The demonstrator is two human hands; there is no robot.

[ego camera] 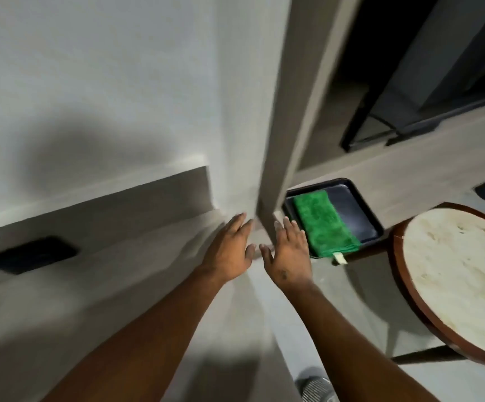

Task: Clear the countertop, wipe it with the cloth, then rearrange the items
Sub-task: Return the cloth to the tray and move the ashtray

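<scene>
We see a dim room with soft light on the white wall (105, 68). A big dark shadow sits low on that wall, and to its right an opening is almost black. Everything looks smeary and blurred. Straight lines bend near the edges of the picture.

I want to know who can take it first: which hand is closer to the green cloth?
The right hand. It is open just beside the green cloth, which lies on the black tray, not touching it. The left hand is farther away, beyond the right hand.
</scene>
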